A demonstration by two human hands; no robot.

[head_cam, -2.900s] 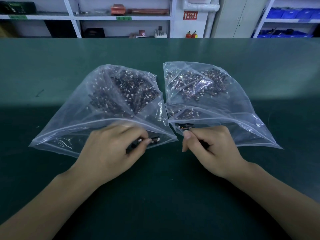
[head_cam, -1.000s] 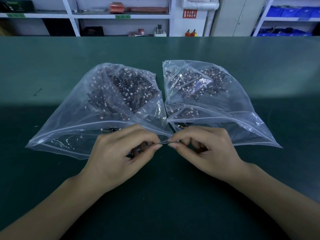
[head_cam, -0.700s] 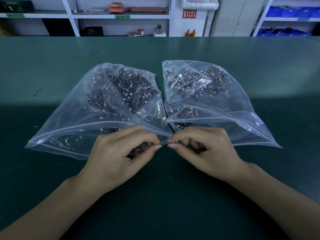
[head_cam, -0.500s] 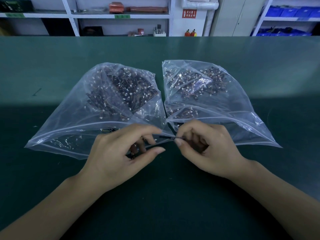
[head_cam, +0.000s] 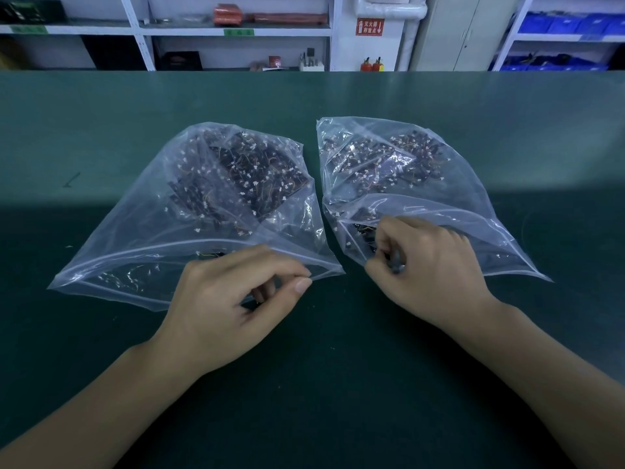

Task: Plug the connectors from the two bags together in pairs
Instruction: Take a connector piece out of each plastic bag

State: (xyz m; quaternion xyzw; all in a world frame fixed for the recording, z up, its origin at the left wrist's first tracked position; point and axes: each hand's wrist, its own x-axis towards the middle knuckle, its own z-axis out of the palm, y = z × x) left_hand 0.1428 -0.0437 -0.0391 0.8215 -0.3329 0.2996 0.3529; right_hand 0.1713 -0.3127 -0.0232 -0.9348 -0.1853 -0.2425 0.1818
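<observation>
The left hand [head_cam: 223, 299] rests at the mouth of the left bag [head_cam: 142, 231], thumb and forefinger nearly pinched together; whether they grip anything I cannot tell. The right hand [head_cam: 429, 265] is curled at the mouth of the right bag [head_cam: 473, 198], fingers closed around something small and dark that is too blurred to name. Both clear bags lie side by side on the green table [head_cam: 101, 123], each holding a heap of dark connectors [head_cam: 250, 174] with white ends.
</observation>
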